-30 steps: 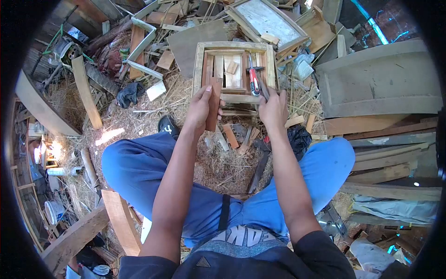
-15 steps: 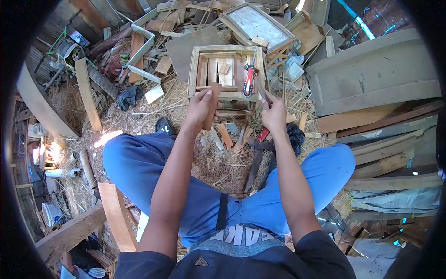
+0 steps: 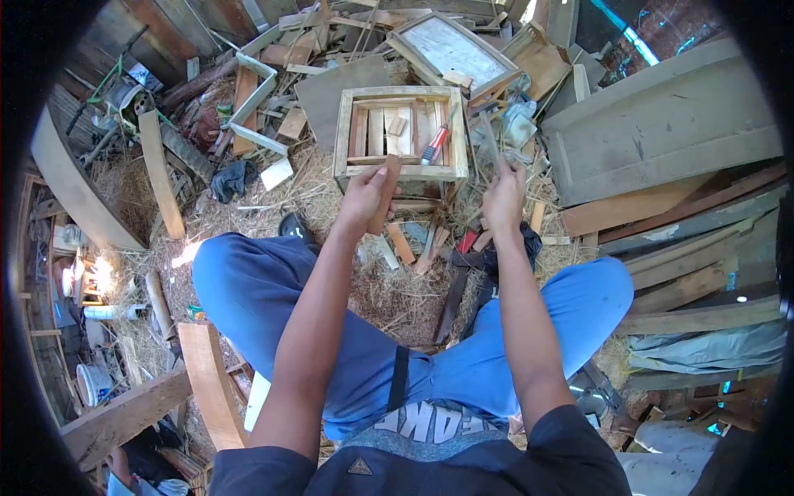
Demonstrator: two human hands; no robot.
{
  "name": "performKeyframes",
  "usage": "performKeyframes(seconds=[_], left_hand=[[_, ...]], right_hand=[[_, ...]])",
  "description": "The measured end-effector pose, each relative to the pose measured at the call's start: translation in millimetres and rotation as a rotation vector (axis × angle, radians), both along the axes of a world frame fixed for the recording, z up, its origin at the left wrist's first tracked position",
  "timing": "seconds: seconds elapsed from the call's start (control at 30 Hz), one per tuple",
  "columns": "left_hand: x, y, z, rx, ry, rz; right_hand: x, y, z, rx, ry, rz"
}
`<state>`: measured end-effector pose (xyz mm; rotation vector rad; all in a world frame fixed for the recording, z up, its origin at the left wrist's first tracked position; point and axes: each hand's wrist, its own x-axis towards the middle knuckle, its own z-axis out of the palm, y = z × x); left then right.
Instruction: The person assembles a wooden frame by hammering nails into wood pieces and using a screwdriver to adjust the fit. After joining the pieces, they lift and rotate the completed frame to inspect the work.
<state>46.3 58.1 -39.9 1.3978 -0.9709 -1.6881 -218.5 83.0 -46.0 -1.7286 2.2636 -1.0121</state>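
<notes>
My left hand (image 3: 365, 198) is closed around a short, flat brown wood piece (image 3: 388, 183), held upright at the near edge of a wooden frame box (image 3: 403, 172). On the right, my right hand (image 3: 504, 197) grips a hammer (image 3: 491, 139) by its handle, raised beside the box; its head is small and slightly blurred. A screwdriver (image 3: 434, 146) with a red and black handle lies across the box's right side. Inside the box, a small wood block (image 3: 397, 126) rests on pale slats.
Wood offcuts (image 3: 401, 243) and straw cover the ground between my legs and the box. A framed panel (image 3: 451, 50) leans behind it. Large boards (image 3: 662, 124) are stacked at right. Curved planks (image 3: 161, 174) stand at left. A black plastic bag (image 3: 230, 179) lies nearby.
My right hand has moved right and slightly down with the hammer, away from the box. The screwdriver lies at a different angle. My left hand and its wood piece have shifted slightly.
</notes>
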Motion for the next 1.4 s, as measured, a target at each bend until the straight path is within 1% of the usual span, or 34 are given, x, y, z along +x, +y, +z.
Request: performKeyframes(seconds=[0.07, 0.13, 0.17, 0.23, 0.27, 0.3, 0.33, 0.37, 0.4, 0.43, 0.47, 0.5, 0.53, 0.57, 0.6, 0.67, 0.73, 0.8, 0.87, 0.93, 0.97, 1.0, 1.07, 1.13, 1.23, 1.3, 1.37, 1.4], left_hand=[[0.3, -0.9, -4.8, -0.004, 0.003, -0.002], [0.2, -3.2, -10.8, -0.003, -0.021, -0.017], [-0.7, -3.6, -14.1, -0.002, -0.021, -0.015], [-3.6, -5.0, -18.3, -0.075, -0.073, -0.02], [-4.5, -5.9, -20.4, -0.075, -0.075, -0.021], [-6.2, -5.3, -20.3, -0.144, -0.117, -0.027], [-8.0, -5.7, -18.3, -0.212, -0.158, -0.032], [-9.0, -8.9, -15.6, -0.21, -0.155, -0.03], [-9.0, -11.7, -10.6, -0.243, -0.285, -0.094], [-9.1, -13.0, -7.8, -0.271, -0.417, -0.165], [-8.4, -20.9, -9.9, -0.27, -0.413, -0.168], [-6.0, -31.1, -15.6, -0.478, -0.534, -0.241], [-7.8, -35.6, -8.6, -0.69, -0.654, -0.313], [-6.9, -37.5, -1.6, -0.611, -0.636, -0.331], [-6.2, -39.8, 6.8, -0.615, -0.641, -0.335], [-7.3, -46.8, 16.4, -0.683, -0.814, -0.45], [-12.9, -49.5, 10.2, -0.697, -0.826, -0.464], [-21.2, -51.5, -4.2, -0.821, -0.853, -0.427], [-26.2, -56.8, -16.8, -0.788, -0.847, -0.423], [-25.5, -58.3, -21.6, -0.92, -0.977, -0.438], [-26.7, -54.9, -24.5, -0.992, -1.087, -0.374], [-25.7, -54.8, -28.9, -0.978, -1.087, -0.377], [-25.1, -58.8, -34.3, -0.901, -0.97, -0.375], [-26.2, -57.9, -35.1, -0.887, -0.979, -0.383], [-28.8, -57.4, -34.7, -0.839, -0.921, -0.358], [-28.2, -59.0, -33.5, -0.813, -0.929, -0.383], [-27.2, -60.1, -32.1, -0.847, -0.938, -0.382], [-27.2, -60.4, -32.2, -0.886, -0.947, -0.381]], right_hand=[[-2.7, -1.3, 3.3, -0.01, -0.018, -0.019], [-7.0, -3.2, 3.2, -0.093, -0.012, -0.029], [-10.1, -3.8, 2.5, -0.092, -0.013, -0.028], [-11.8, -4.1, 6.5, -0.205, -0.122, 0.0], [-16.8, -2.3, 10.5, -0.205, -0.123, -0.001], [-16.1, 5.3, 37.2, -0.126, -0.163, 0.002], [-16.9, 9.2, 52.1, -0.046, -0.2, 0.007], [-27.2, 8.4, 50.3, -0.103, -0.161, 0.076], [-30.3, 9.8, 54.7, -0.096, -0.159, 0.078], [-34.0, 15.3, 58.9, -0.02, -0.257, 0.141], [-37.6, 19.2, 64.9, 0.048, -0.351, 0.203], [-38.3, 27.4, 68.2, 0.207, -0.536, 0.242], [-37.3, 36.9, 73.0, 0.204, -0.536, 0.235], [-34.7, 46.1, 77.9, 0.316, -0.71, 0.172], [-33.0, 53.5, 80.2, 0.427, -0.885, 0.108], [-39.6, 59.5, 46.7, 0.417, -0.892, 0.096], [-31.3, 63.6, 32.9, 0.38, -0.951, 0.144], [-30.1, 63.8, 23.6, 0.396, -0.923, 0.106], [-31.2, 62.5, 17.3, 0.423, -0.933, 0.158], [-28.4, 65.8, 5.6, 0.44, -0.935, 0.17], [-27.0, 67.8, 2.6, 0.441, -0.929, 0.199], [-25.8, 68.0, 1.6, 0.441, -0.922, 0.233], [-25.0, 64.8, 2.0, 0.468, -0.93, 0.251], [-21.8, 61.8, 4.9, 0.485, -0.996, 0.206], [-17.6, 58.1, 11.2, 0.472, -1.074, 0.144], [-10.0, 61.2, 8.7, 0.439, -1.063, 0.128], [-7.0, 63.5, 3.9, 0.406, -1.049, 0.117], [-5.4, 64.1, 0.3, 0.454, -1.007, 0.189]])
